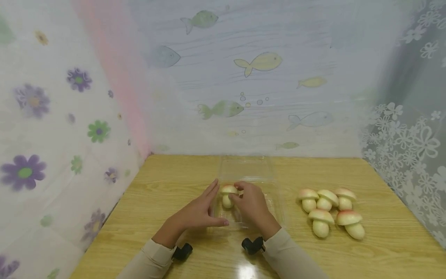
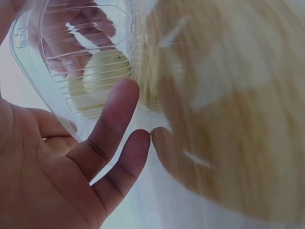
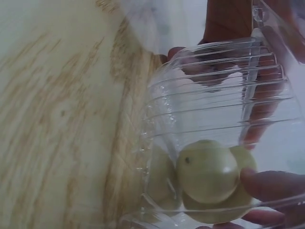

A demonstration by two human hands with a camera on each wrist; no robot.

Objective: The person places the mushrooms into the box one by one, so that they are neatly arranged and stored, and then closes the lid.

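Observation:
A clear plastic clamshell box (image 1: pixel 278 217) lies on the table with its lid folded back. Inside its left part stands a toy mushroom (image 1: pixel 228 201), pale with a reddish cap. My right hand (image 1: pixel 252 203) reaches into the box and pinches this mushroom between thumb and fingers; the right wrist view shows the thumb (image 3: pixel 267 185) against it. At the box's left side is my left hand (image 1: pixel 198 211), its fingers extended along the wall and its thumb toward the near edge. The left wrist view shows the mushroom (image 2: pixel 107 71) through the ribbed wall.
Several more toy mushrooms (image 1: pixel 320 223) sit in a cluster on the wooden table (image 1: pixel 167 178), right of the box. The transparent lid (image 1: pixel 245 166) lies toward the back edge. Patterned walls border the table at the left, back and right.

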